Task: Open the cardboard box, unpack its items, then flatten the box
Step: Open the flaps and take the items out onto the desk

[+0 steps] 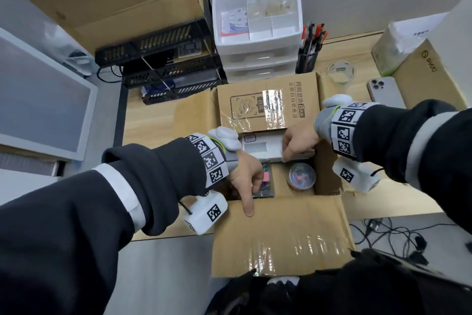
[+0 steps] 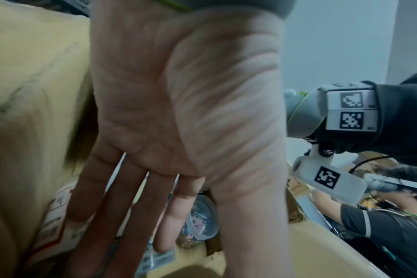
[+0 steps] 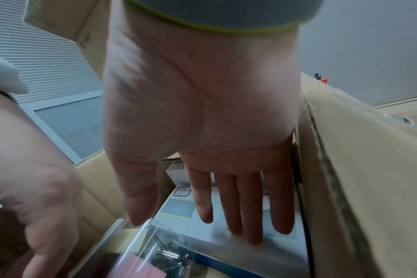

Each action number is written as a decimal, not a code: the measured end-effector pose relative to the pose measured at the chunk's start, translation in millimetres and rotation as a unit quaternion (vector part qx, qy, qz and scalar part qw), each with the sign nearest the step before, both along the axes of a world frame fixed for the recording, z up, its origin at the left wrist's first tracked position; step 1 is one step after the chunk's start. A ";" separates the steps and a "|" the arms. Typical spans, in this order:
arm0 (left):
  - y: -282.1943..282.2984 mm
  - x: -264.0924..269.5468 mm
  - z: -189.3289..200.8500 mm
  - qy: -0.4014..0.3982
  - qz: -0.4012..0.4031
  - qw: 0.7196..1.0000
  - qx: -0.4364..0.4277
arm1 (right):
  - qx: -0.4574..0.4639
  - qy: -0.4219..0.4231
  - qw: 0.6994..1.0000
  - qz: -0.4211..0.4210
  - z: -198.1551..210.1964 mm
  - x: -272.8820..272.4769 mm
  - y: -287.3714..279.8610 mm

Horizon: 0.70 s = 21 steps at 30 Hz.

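The cardboard box [image 1: 281, 233] stands on the wooden table with its flaps spread open. Inside lie a flat white box [image 1: 260, 147] at the far side, a clear case of coloured clips [image 1: 265, 184] at near left, and a round clear tub [image 1: 302, 176] at near right. My left hand [image 1: 246, 187] reaches into the near left corner over the clear case, fingers straight [image 2: 122, 216], thumb lying on the near flap. My right hand [image 1: 293, 146] rests straight fingers [image 3: 240, 216] on the flat white box [image 3: 226, 242]. Neither hand grips anything.
Behind the box stand a white drawer unit [image 1: 258, 16], a pen holder [image 1: 307, 56] and black racks [image 1: 158, 64]. A glass dish [image 1: 341, 72], a phone [image 1: 385, 92] and another cardboard box [image 1: 421, 72] sit at the right. Cables [image 1: 383, 233] lie on the floor.
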<state>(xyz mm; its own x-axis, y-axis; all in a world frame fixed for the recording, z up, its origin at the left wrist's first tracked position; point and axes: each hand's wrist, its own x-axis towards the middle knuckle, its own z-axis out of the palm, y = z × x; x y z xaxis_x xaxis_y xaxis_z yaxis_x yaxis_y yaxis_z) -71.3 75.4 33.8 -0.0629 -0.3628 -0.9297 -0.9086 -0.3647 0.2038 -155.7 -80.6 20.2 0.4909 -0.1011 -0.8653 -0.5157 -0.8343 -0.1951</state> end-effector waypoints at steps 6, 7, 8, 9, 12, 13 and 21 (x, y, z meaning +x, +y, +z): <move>-5.3 -4.5 5.5 -0.004 -0.013 1.000 0.020 | -0.003 -0.040 0.999 0.006 14.3 -0.9 2.5; -5.1 -3.9 6.3 -0.007 -0.008 1.000 0.023 | 0.004 -0.042 0.999 0.008 16.3 -0.4 1.8; -5.0 -4.0 7.8 -0.009 -0.003 1.000 0.023 | 0.006 -0.041 0.999 0.016 19.0 -0.8 1.1; -5.0 -4.0 8.1 -0.010 -0.001 1.000 0.020 | 0.005 -0.041 0.999 0.028 22.0 -1.5 0.0; -6.3 -3.8 8.4 -0.010 -0.003 1.000 0.005 | -0.022 -0.053 0.996 0.069 37.0 -2.8 -3.2; -6.8 -4.3 11.0 -0.010 -0.004 1.000 0.001 | -0.032 -0.064 0.995 0.074 44.6 -1.6 -4.9; -6.8 -8.9 23.2 -0.018 -0.021 1.000 0.007 | -0.125 -0.237 0.962 0.049 121.4 28.7 -36.0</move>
